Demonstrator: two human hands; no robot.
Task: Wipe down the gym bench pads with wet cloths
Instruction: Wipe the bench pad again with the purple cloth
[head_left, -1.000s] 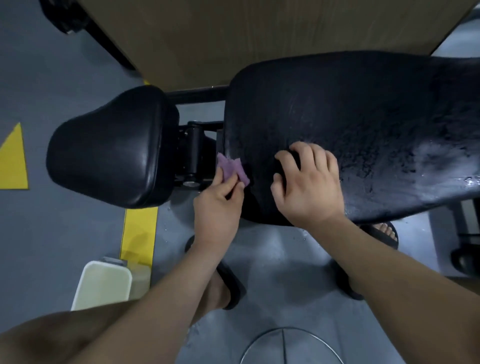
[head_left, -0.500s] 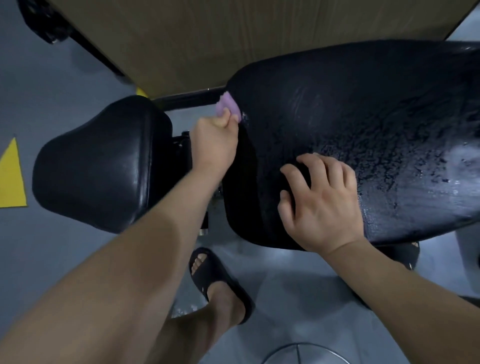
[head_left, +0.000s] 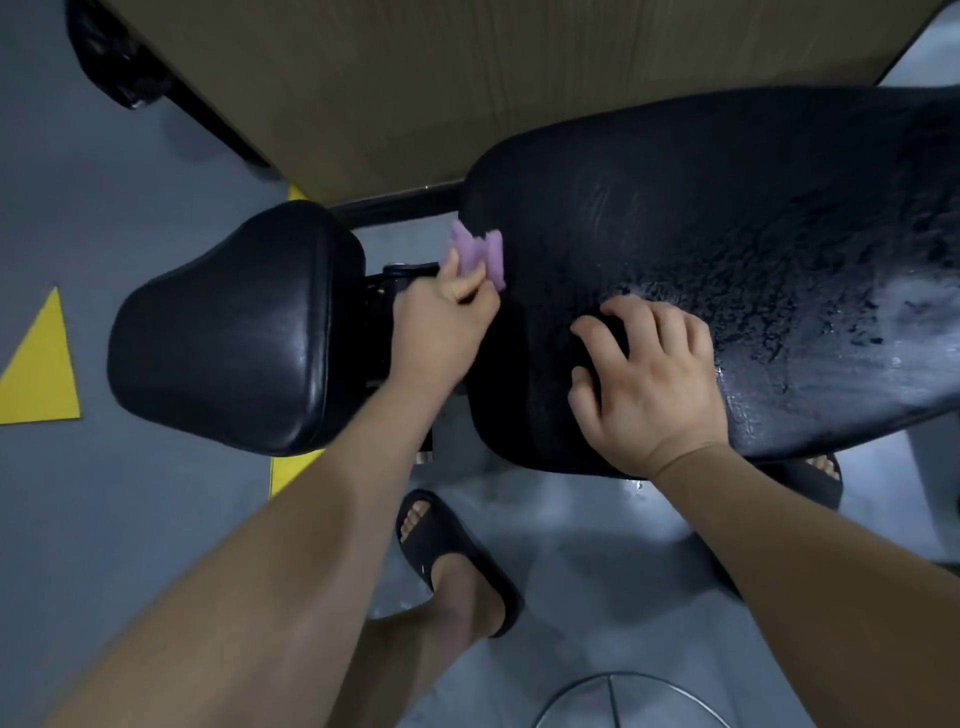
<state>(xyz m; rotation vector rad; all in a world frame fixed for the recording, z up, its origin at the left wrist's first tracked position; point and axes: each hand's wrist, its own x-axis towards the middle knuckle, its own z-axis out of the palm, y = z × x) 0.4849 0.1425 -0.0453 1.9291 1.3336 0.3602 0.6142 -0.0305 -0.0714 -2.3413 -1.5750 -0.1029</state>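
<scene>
The left hand (head_left: 441, 332) pinches a purple cloth (head_left: 480, 254) between thumb and fingers, holding it against the near end edge of the long back pad (head_left: 727, 234), just beside the seat pad (head_left: 228, 332). The right hand (head_left: 654, 384) grips nothing and rests on the wet back pad, fingers spread and bent.

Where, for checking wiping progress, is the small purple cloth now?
Head view, left of centre: the small purple cloth, pinched by the left hand, lies on the left end of the large black bench pad, beside the smaller black seat pad.
</scene>
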